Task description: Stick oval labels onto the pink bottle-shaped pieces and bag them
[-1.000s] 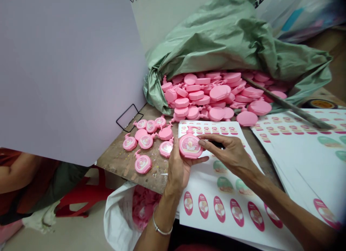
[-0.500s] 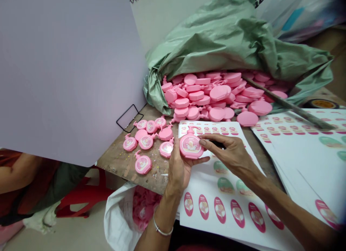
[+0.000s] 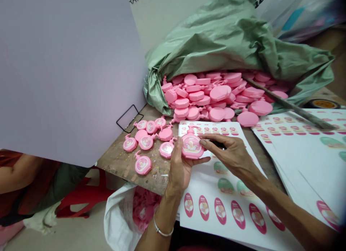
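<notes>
While the left hand (image 3: 180, 171) grasps a flat pink bottle (image 3: 191, 146) from behind, palm up and fingers curled round it, the right hand (image 3: 231, 153) extends over the bottle's face. A dark object (image 3: 219, 144) is partly hidden beneath the right fingers; whether that hand is gripping it cannot be confirmed. The bottle's front carries a printed label, and the bottle is held just above the far-left part of a label sheet (image 3: 213, 128), which overhangs the tabletop's near edge. Labelled bottles (image 3: 143, 164) lie on the bare wooden tabletop (image 3: 116, 164) along its left side, just beside the left hand, leaving limited room there. A heap of pink bottles (image 3: 202, 96) spills from a green sack (image 3: 224, 45) at the far edge; no labels are visible on them. A lilac board (image 3: 67, 74) overhangs the left edge. Further sheets (image 3: 302, 164) occupy the right side, leaving only a narrow strip of wood exposed.
</notes>
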The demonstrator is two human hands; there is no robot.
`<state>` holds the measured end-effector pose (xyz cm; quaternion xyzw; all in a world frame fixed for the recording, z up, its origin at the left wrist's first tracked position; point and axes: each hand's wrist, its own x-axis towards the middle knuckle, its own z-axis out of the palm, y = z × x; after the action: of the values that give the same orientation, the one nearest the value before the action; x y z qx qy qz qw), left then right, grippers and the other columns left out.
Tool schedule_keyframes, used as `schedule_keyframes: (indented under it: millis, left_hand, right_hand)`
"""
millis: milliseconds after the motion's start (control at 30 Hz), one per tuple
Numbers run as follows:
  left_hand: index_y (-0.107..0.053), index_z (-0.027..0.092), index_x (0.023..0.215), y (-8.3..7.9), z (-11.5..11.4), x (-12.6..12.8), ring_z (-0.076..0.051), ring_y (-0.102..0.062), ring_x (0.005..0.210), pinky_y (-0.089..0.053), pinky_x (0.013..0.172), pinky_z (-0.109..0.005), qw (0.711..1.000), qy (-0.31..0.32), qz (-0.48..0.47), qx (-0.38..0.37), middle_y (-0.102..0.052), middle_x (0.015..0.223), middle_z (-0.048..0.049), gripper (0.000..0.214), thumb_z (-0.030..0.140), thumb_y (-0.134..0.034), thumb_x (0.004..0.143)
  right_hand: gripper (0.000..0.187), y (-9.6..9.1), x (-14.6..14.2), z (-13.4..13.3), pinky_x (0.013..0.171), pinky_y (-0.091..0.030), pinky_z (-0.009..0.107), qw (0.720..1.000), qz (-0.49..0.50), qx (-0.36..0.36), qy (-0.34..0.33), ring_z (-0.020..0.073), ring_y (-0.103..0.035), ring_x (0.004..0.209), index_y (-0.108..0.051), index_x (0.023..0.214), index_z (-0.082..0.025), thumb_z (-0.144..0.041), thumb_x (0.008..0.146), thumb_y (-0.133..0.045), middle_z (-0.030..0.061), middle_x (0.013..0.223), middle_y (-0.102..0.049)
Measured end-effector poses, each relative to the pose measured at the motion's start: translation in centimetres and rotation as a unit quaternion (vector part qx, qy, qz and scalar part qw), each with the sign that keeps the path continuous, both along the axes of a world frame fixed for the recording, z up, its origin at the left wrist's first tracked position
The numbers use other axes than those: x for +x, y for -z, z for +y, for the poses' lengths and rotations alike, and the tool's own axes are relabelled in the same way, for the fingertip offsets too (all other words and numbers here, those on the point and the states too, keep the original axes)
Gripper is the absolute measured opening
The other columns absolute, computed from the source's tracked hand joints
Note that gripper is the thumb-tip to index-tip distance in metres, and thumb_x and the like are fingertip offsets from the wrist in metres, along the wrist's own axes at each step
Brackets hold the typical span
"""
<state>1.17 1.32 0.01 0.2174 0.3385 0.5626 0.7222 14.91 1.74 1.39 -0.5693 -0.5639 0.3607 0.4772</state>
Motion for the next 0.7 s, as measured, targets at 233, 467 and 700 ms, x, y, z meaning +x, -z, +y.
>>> schedule_keyframes:
  millis: [233, 467, 700]
  left_hand:
    - [-0.061, 0.017, 0.108, 0.1, -0.3, 0.0, -0.019, -0.064, 0.092, -0.057, 0.084, -0.041, 0.998, 0.015, 0.041, 0.035, -0.066, 0.099, -0.0043, 0.032, 0.027, -0.068, 0.079]
    - [-0.056, 0.014, 0.11, 0.4, -0.3, -0.1, -0.025, -0.067, 0.093, -0.059, 0.075, -0.039, 0.996, 0.022, 0.07, 0.043, -0.065, 0.105, -0.0112, 0.037, 0.034, -0.067, 0.081]
    - [-0.058, 0.019, 0.118, 0.7, -2.1, -0.3, -0.022, -0.064, 0.092, -0.06, 0.073, -0.035, 0.99, 0.105, 0.084, 0.051, -0.063, 0.107, -0.0081, 0.048, 0.02, -0.073, 0.072]
  right_hand:
    - [0.031, 0.2, -0.1, 0.0, 0.067, -0.056, 0.031, 1.0, -0.013, 0.012, -0.002, 0.0202, -0.068, 0.072, -0.075, 0.089, -0.022, -0.049, 0.075, -0.068, 0.0031, 0.081, -0.074]
    - [0.05, 0.6, 1.7, 0.3, 0.095, -0.044, 0.052, 0.955, -0.26, 0.105, 0.097, 0.0333, -0.063, 0.102, -0.066, 0.116, -0.016, -0.051, 0.081, -0.06, 0.015, 0.11, -0.069]
    - [0.077, 2.2, 0.8, 1.9, 0.095, -0.048, 0.042, 0.988, -0.142, 0.04, -0.034, 0.0282, -0.059, 0.112, -0.049, 0.13, -0.018, -0.059, 0.069, -0.07, 0.0135, 0.128, -0.059]
